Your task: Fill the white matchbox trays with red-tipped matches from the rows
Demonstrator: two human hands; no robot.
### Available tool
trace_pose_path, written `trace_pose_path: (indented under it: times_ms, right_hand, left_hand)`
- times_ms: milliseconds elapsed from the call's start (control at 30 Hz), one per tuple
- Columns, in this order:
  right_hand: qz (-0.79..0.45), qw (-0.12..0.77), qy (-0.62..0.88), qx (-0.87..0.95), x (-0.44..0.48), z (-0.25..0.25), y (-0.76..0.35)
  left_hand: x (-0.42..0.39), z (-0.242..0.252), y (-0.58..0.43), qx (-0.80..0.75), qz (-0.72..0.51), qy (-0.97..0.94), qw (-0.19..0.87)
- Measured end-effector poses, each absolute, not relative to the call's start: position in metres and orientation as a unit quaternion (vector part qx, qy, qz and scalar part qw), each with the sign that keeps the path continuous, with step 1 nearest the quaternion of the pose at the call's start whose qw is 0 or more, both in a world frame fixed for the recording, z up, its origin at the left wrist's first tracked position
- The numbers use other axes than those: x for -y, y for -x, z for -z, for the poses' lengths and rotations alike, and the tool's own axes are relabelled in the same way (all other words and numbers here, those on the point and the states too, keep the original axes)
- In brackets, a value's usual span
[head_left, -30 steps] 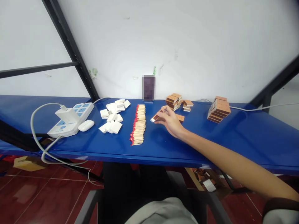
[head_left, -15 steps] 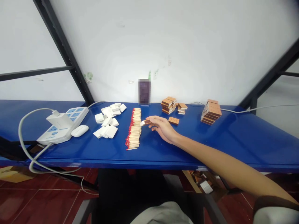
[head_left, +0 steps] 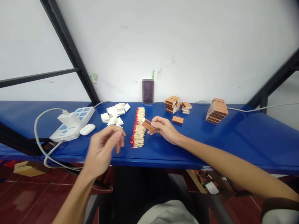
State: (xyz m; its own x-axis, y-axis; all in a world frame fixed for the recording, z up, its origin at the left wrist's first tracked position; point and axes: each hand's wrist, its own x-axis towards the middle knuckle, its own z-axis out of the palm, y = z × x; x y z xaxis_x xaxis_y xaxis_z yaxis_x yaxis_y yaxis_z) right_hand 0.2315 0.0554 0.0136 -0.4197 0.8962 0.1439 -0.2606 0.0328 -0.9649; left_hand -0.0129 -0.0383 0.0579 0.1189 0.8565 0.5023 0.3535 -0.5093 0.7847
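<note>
My right hand grips a brown matchbox sleeve just above the blue shelf, right beside a long row of red-tipped matches. My left hand hovers in front of the white inner trays, its fingers loosely curled and empty, slightly blurred. A single brown matchbox lies flat behind my right hand.
Stacks of brown matchboxes and a larger pile stand at the back right. A white power strip with a charger and an earbud case sit at the left. A black frame post slants behind. The blue shelf edge runs in front.
My right hand has lifted the matchbox sleeve off the shelf and drawn it toward me beside the matches. My left hand has come into view from below.
</note>
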Motion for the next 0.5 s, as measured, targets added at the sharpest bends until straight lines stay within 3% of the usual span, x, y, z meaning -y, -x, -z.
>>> trace_pose_path:
  times_ms: [133, 333, 500]
  right_hand:
    - [-0.666, 0.438, 0.269, 0.54, -0.055, -0.016, -0.232]
    - [-0.682, 0.398, 0.224, 0.572, -0.043, -0.019, -0.23]
    - [-0.675, 0.362, 0.181, 0.617, -0.036, -0.017, -0.232]
  left_hand:
    - [0.024, -0.042, -0.003, -0.456, -0.479, -0.694, 0.285]
    - [0.023, -0.027, -0.023, -0.474, -0.391, -0.783, 0.103]
    - [0.023, -0.02, -0.029, -0.464, -0.396, -0.788, 0.08]
